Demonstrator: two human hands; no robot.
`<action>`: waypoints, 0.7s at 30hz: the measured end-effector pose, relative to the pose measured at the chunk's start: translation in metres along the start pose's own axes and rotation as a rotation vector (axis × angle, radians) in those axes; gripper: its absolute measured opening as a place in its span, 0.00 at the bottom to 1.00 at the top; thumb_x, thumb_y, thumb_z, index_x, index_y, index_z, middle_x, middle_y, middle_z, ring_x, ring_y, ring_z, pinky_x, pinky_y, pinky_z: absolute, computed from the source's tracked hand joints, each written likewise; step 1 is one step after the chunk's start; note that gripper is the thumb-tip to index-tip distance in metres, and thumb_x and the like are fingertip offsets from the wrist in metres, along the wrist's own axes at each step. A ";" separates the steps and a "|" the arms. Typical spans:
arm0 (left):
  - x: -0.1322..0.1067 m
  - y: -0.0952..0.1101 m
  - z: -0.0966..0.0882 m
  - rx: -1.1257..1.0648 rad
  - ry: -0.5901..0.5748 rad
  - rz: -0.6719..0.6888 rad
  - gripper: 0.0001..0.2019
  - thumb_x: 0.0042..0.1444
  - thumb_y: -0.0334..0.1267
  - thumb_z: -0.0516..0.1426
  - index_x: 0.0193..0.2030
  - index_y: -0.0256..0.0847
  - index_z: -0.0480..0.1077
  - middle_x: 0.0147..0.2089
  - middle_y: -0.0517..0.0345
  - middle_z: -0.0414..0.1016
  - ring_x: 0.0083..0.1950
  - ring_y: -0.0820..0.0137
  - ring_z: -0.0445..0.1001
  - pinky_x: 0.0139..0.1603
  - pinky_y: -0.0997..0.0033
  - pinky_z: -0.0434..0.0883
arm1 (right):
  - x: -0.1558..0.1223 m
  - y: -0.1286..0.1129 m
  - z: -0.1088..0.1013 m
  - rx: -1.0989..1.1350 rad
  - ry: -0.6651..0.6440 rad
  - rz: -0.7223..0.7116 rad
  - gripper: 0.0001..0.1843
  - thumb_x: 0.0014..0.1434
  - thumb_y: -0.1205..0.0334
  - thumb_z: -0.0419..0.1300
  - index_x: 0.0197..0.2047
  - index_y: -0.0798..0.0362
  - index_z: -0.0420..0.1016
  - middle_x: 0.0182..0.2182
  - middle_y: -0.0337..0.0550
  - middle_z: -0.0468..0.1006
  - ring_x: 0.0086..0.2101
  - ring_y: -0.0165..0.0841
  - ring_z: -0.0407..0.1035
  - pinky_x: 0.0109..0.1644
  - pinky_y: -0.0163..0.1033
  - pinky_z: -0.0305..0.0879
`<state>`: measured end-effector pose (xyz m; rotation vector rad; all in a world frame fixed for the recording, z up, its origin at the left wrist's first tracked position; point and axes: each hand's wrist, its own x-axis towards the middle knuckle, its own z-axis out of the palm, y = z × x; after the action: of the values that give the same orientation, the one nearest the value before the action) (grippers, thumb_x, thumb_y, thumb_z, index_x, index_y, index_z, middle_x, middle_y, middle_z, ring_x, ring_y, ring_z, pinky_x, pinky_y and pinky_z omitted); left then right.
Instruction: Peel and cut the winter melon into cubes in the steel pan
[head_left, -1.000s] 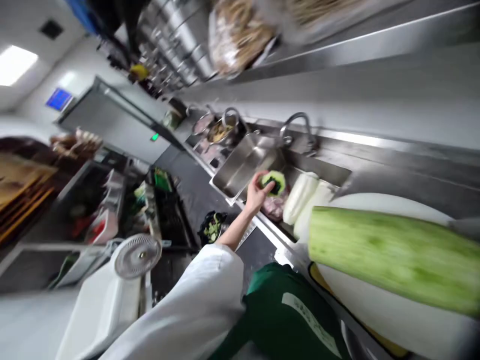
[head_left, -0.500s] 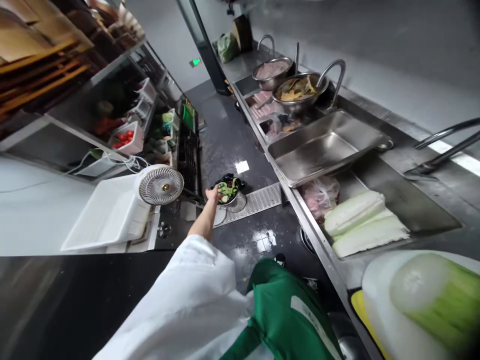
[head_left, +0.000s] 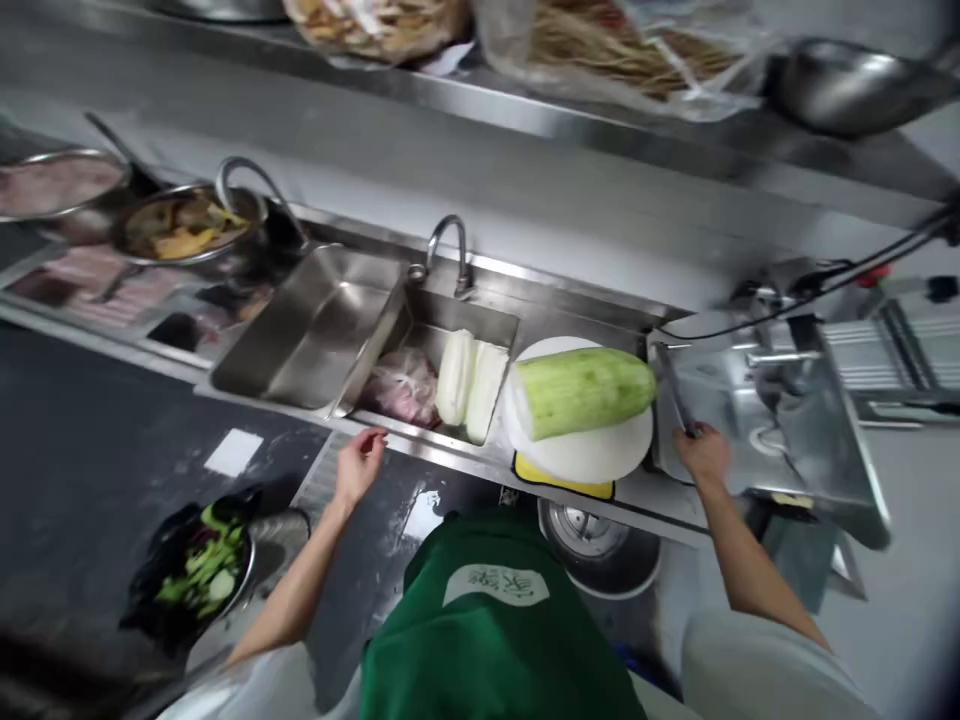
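Here, knife [head_left: 678, 390] wallward, gourd [head_left: 589, 390] crosswise.

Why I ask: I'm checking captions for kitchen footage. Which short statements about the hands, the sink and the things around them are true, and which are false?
1. The right hand grips a knife. True.
2. The left hand rests on the green gourd. False: the gourd lies on a white cutting board, well away from that hand.
3. In the sink, a plastic bag sits left of the pale vegetable pieces. True.
4. The green vegetable scraps are at the person's right. False: they are at the left.
5. The person's apron is blue. False: it is green.
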<state>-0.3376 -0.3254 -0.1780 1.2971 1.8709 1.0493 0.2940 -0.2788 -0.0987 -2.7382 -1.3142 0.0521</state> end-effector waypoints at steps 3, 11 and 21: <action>0.033 0.085 0.056 0.075 -0.138 0.327 0.18 0.62 0.50 0.55 0.44 0.39 0.79 0.46 0.48 0.84 0.47 0.60 0.82 0.54 0.61 0.76 | -0.006 0.041 0.016 0.007 -0.016 0.114 0.28 0.67 0.53 0.62 0.66 0.57 0.73 0.44 0.60 0.82 0.46 0.50 0.77 0.48 0.48 0.69; 0.098 0.234 0.196 0.229 -0.606 0.515 0.30 0.61 0.61 0.59 0.56 0.36 0.77 0.58 0.42 0.80 0.56 0.54 0.80 0.59 0.58 0.75 | -0.040 0.121 0.086 0.037 -0.040 0.141 0.32 0.70 0.46 0.53 0.71 0.54 0.66 0.47 0.60 0.81 0.46 0.53 0.77 0.48 0.51 0.69; 0.125 0.288 0.274 0.113 -0.927 -0.129 0.44 0.38 0.51 0.77 0.63 0.38 0.74 0.53 0.48 0.82 0.54 0.52 0.81 0.50 0.65 0.77 | -0.003 0.168 0.127 0.131 -0.050 0.138 0.29 0.70 0.49 0.53 0.68 0.57 0.71 0.46 0.58 0.80 0.46 0.48 0.73 0.47 0.48 0.66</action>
<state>-0.0203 -0.0787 -0.0674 1.3690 1.2665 0.1785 0.4131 -0.3755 -0.2434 -2.7277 -1.0886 0.2107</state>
